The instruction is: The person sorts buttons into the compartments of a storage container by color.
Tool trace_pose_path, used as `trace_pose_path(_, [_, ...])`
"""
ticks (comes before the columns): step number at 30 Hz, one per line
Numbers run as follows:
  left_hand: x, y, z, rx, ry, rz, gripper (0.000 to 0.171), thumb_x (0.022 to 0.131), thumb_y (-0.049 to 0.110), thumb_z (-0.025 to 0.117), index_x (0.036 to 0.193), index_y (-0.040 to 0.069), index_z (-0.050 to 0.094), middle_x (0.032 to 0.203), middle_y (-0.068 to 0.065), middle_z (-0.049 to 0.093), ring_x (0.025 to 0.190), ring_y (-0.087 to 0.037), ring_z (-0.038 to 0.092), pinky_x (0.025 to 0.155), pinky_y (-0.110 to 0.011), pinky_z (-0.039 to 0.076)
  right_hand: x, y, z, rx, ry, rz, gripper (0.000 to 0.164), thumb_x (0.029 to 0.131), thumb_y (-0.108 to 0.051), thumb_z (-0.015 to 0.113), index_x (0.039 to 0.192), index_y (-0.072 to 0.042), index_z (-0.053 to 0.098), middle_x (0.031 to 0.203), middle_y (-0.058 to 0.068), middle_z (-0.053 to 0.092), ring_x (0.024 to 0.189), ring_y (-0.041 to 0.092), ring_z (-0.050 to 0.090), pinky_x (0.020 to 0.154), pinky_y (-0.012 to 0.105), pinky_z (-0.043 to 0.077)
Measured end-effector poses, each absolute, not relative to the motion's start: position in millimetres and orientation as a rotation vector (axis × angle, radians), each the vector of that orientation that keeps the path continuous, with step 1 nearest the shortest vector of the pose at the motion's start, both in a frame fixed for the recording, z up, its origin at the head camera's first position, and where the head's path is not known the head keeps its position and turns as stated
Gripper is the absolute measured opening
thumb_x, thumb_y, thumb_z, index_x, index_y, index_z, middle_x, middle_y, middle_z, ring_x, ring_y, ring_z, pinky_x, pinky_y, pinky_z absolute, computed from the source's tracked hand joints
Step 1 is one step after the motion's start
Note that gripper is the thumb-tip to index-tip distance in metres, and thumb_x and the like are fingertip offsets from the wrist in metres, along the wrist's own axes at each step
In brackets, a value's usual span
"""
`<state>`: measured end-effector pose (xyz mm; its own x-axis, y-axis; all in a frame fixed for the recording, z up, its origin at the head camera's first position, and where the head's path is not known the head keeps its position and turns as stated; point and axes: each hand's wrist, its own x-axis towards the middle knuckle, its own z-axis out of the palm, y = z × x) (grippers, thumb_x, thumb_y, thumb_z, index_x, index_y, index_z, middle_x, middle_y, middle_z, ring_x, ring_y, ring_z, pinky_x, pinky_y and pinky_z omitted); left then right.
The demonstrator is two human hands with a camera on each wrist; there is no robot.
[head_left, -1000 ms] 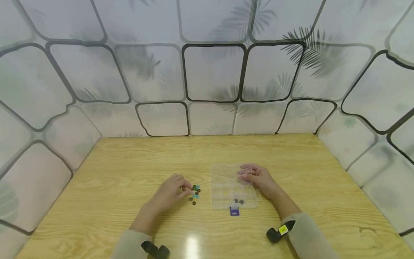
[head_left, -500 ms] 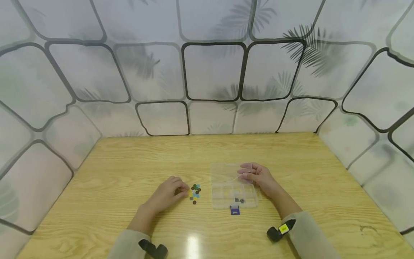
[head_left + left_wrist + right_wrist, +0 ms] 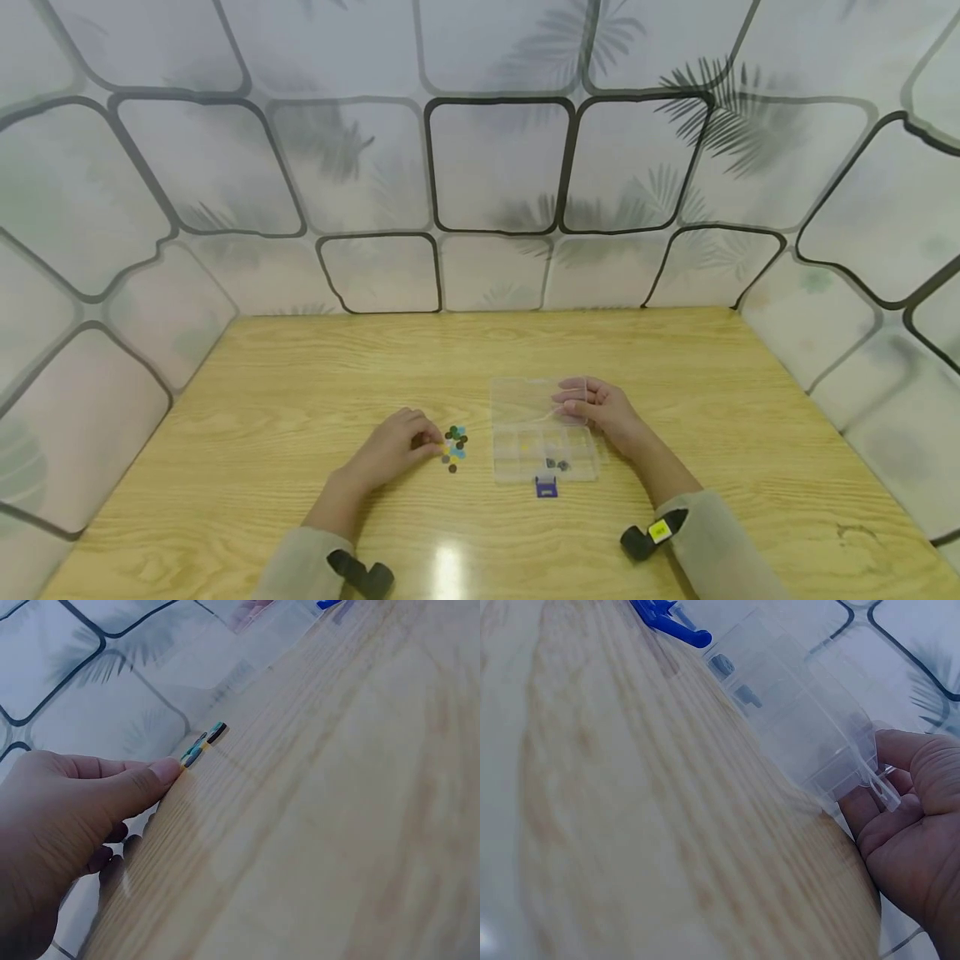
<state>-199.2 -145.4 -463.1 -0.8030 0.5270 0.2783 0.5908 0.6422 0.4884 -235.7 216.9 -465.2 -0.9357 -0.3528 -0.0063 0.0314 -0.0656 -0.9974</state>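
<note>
Several small coloured discs (image 3: pixel 455 451) lie just at the thumb tip of the left hand (image 3: pixel 393 446), and whether it pinches one I cannot tell. To their right, the right hand (image 3: pixel 606 414) grips the open lid (image 3: pixel 525 402) of the clear box (image 3: pixel 506 468) by its edge.

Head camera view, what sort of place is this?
Probably an indoor tabletop workspace: a wood-grain table, a leaf-patterned backdrop along its far and side edges, and a clear compartment box beside small coloured discs.
</note>
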Motion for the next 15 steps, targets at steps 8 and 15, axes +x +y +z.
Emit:
trace_pose_path(8, [-199.8, -147.0, -462.7, -0.903, -2.782, -0.911, 0.010, 0.083, 0.029, 0.071, 0.088, 0.020, 0.068, 0.079, 0.016, 0.053, 0.077, -0.004, 0.043, 0.068, -0.021, 0.042, -234.9, 215.6, -464.7, -0.371, 1.926, -2.109, 0.052, 0.090, -0.002, 0.061, 0.132, 0.014, 0.036, 0.102, -0.002, 0.069, 0.091, 0.015, 0.068, 0.082, 0.029, 0.053])
trace_pose_path(15, [-198.0, -147.0, -462.2, -0.923, -2.818, -0.992, 0.006, 0.086, 0.023, 0.069, 0.088, 0.018, 0.067, 0.078, 0.013, 0.050, 0.077, -0.005, 0.042, 0.068, -0.021, 0.041, -233.9, 216.7, -463.6, -0.366, 1.949, -2.088, 0.051, 0.091, -0.004, 0.061, 0.132, 0.013, 0.038, 0.103, -0.003, 0.069, 0.092, 0.016, 0.068, 0.083, 0.030, 0.053])
